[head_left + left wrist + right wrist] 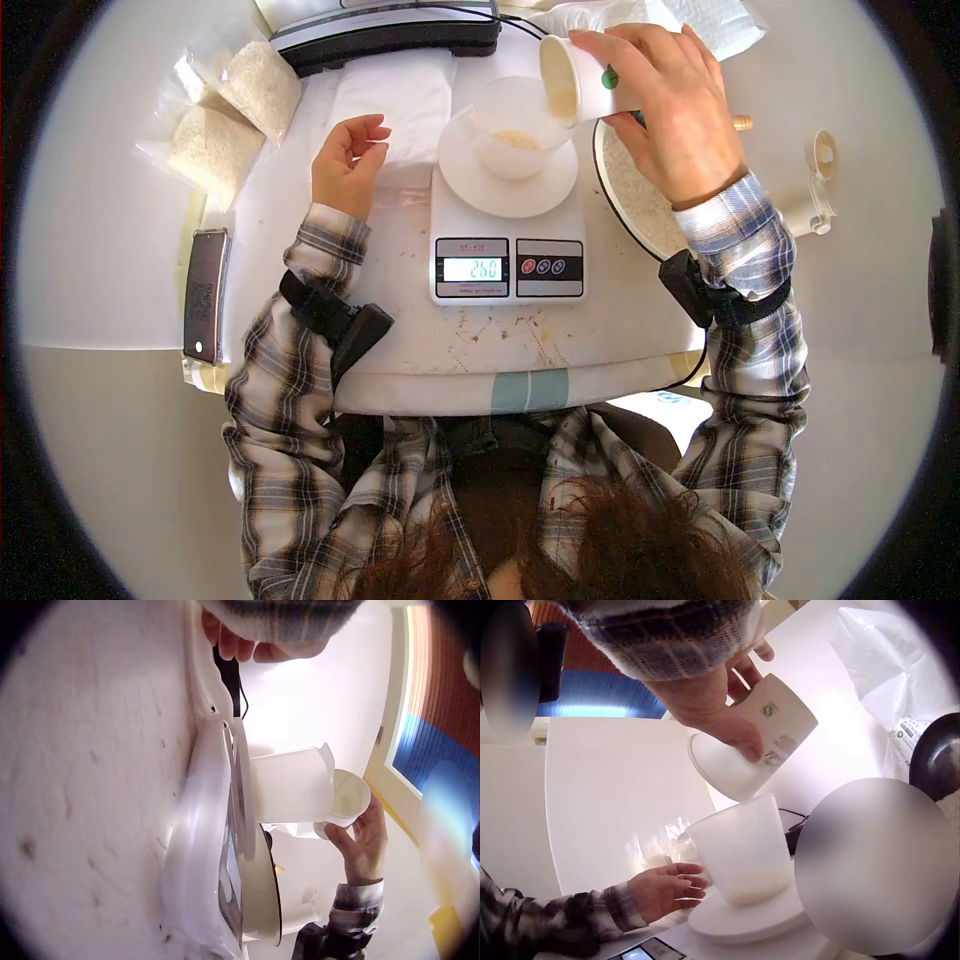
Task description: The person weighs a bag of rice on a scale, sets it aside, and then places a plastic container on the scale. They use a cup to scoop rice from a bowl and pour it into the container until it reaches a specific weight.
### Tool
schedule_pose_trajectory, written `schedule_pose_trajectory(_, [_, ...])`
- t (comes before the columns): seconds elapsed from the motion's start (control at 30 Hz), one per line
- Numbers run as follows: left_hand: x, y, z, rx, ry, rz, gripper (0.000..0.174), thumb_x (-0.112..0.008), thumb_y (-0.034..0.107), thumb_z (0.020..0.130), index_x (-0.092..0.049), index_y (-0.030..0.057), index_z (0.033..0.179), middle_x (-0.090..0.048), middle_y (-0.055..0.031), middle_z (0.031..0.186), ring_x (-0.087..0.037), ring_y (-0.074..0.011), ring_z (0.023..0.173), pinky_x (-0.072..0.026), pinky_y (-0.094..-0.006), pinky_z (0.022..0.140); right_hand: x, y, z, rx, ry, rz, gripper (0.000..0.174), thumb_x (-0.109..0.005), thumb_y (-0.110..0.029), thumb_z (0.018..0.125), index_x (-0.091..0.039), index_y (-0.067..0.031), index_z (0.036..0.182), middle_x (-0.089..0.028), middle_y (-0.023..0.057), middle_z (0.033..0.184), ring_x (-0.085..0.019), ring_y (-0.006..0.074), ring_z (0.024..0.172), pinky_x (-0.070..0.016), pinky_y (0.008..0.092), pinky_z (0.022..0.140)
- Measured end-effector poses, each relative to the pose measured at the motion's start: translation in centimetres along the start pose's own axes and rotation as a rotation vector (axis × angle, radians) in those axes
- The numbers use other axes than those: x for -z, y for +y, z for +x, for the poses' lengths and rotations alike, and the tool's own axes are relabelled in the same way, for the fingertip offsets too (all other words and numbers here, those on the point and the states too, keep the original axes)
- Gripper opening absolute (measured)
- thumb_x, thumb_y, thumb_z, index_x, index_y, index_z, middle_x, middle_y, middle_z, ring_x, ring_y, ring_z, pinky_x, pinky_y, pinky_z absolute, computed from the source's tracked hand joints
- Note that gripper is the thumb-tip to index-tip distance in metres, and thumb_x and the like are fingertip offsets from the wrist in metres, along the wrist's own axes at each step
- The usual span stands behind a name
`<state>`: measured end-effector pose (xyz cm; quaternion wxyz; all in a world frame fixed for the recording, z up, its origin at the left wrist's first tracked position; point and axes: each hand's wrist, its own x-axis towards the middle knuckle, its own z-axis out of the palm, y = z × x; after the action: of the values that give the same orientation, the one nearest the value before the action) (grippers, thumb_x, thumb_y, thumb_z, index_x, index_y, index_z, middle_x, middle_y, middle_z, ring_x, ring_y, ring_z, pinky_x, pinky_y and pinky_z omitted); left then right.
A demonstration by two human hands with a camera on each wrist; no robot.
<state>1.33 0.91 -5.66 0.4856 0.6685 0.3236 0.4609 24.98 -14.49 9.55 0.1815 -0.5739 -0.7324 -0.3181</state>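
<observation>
Right hand [685, 120] curling round a white paper cup [592, 85], a person is tilting its mouth toward a clear tub [493, 135] from two o'clock; grains [517, 139] are lying in the tub, which is standing on a scale [508, 222]. At nine o'clock, the left hand [348, 170] is hanging half open, gripping nothing. Pouring well is likely calling for centring the cup's lip low over the tub without touching, tipping gradually, and watching the display [472, 270], now reading 260; leaning on the tub is risking a false figure.
</observation>
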Motion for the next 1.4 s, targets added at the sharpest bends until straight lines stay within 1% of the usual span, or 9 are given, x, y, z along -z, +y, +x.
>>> schedule_pose_trajectory(0.5, [-0.2, 0.6, -0.2, 0.024, -0.001, 0.027, 0.031, -0.053, 0.0, 0.081, -0.052, -0.0019, 0.112, -0.058, -0.011, 0.102, -0.056, -0.0165, 0.091, -0.0451, -0.0273, 0.086, -0.4, -0.2, 0.0, -0.015, 0.025, -0.013, 0.048, -0.063, 0.001, 0.066, -0.059, -0.0192, 0.109, -0.055, 0.0041, 0.095, -0.052, 0.0233, 0.096, -0.0341, 0.0455, 0.097])
schedule_pose_trajectory(0.57, [-0.2, 0.6, -0.1, 0.026, -0.003, 0.024, 0.031, -0.053, 0.0, 0.081, -0.052, -0.0021, 0.112, -0.058, -0.011, 0.102, -0.056, -0.0164, 0.091, -0.0452, -0.0274, 0.087, -0.6, -0.2, 0.0, 0.006, -0.006, -0.044, 0.063, -0.068, 0.006, 0.058, -0.056, -0.02, 0.114, -0.053, 0.0047, 0.107, -0.051, 0.0247, 0.1, -0.0329, 0.0452, 0.1])
schedule_pose_trajectory(0.8, [-0.2, 0.5, -0.2, 0.029, -0.003, 0.026, 0.031, -0.052, 0.0, 0.081, -0.052, -0.0019, 0.112, -0.058, -0.0114, 0.102, -0.055, -0.0169, 0.092, -0.0455, -0.0288, 0.088, 0.5, -1.8, 0.8, 0.07, -0.013, -0.1, 0.06, -0.066, 0.006, 0.058, -0.058, -0.0203, 0.112, -0.053, 0.0057, 0.106, -0.051, 0.0242, 0.099, -0.034, 0.0451, 0.099])
schedule_pose_trajectory(0.87, [-0.2, 0.5, -0.1, 0.029, -0.004, 0.026, 0.031, -0.052, 0.0, 0.081, -0.052, -0.002, 0.112, -0.058, -0.0115, 0.102, -0.055, -0.0171, 0.092, -0.0456, -0.029, 0.088, 1.3, -2.3, 1.1, 0.059, -0.144, -0.133, 0.033, -0.058, -0.013, 0.078, -0.06, -0.0143, 0.111, -0.054, 0.0106, 0.101, -0.049, 0.0257, 0.102, -0.0334, 0.0446, 0.098])
schedule_pose_trajectory(0.97, [-0.2, 0.4, -0.1, 0.026, -0.008, 0.022, 0.031, -0.052, 0.0, 0.081, -0.052, -0.0021, 0.112, -0.058, -0.0115, 0.103, -0.055, -0.017, 0.092, -0.0458, -0.0294, 0.088, 1.1, -2.5, 1.2, 0.065, -0.131, -0.076, 0.032, -0.055, -0.016, 0.079, -0.061, -0.0208, 0.11, -0.053, 0.0083, 0.104, -0.048, 0.0246, 0.103, -0.0329, 0.0473, 0.099])
schedule_pose_trajectory(1.1, [-0.2, 0.3, -0.2, 0.015, -0.012, 0.003, 0.031, -0.052, 0.0, 0.081, -0.052, -0.0015, 0.112, -0.058, -0.0112, 0.102, -0.056, -0.0171, 0.091, -0.046, -0.0288, 0.087, 0.9, -2.5, 0.8, 0.005, -0.122, 0.013, 0.032, -0.056, -0.012, 0.076, -0.062, -0.0171, 0.107, -0.053, 0.01, 0.103, -0.049, 0.0271, 0.102, -0.033, 0.0482, 0.098])
schedule_pose_trajectory(1.17, [-0.1, 0.2, -0.2, 0.011, -0.014, 0.004, 0.031, -0.052, 0.0, 0.081, -0.052, -0.0012, 0.112, -0.058, -0.0109, 0.102, -0.056, -0.017, 0.091, -0.0463, -0.0283, 0.085, 0.3, -2.2, 0.4, 0.036, 0.001, -0.056, 0.059, -0.067, 0.005, 0.059, -0.058, -0.0189, 0.113, -0.053, 0.0057, 0.106, -0.051, 0.0246, 0.098, -0.0336, 0.0427, 0.099])
schedule_pose_trajectory(1.3, [-0.1, 0.5, -0.1, 0.038, -0.016, 0.009, 0.032, -0.052, 0.0, 0.081, -0.052, -0.0005, 0.113, -0.057, -0.0102, 0.103, -0.056, -0.0165, 0.09, -0.0458, -0.0263, 0.082, 1.4, -1.3, -0.1, -0.05, 0.023, 0.083, 0.059, -0.069, 0.002, 0.061, -0.056, -0.0156, 0.116, -0.054, 0.0065, 0.106, -0.053, 0.0262, 0.093, -0.0392, 0.0377, 0.095])
schedule_pose_trajectory(1.4, [0.0, 0.4, 0.2, 0.047, -0.021, 0.011, 0.032, -0.052, 0.0, 0.081, -0.051, -0.0004, 0.114, -0.057, -0.0101, 0.104, -0.056, -0.0162, 0.09, -0.0454, -0.026, 0.082, 1.1, 0.2, -2.1, -0.26, 0.019, 0.278, 0.06, -0.072, -0.004, 0.065, -0.051, -0.0096, 0.121, -0.055, 0.0089, 0.105, -0.055, 0.0255, 0.09, -0.0454, 0.0338, 0.085])
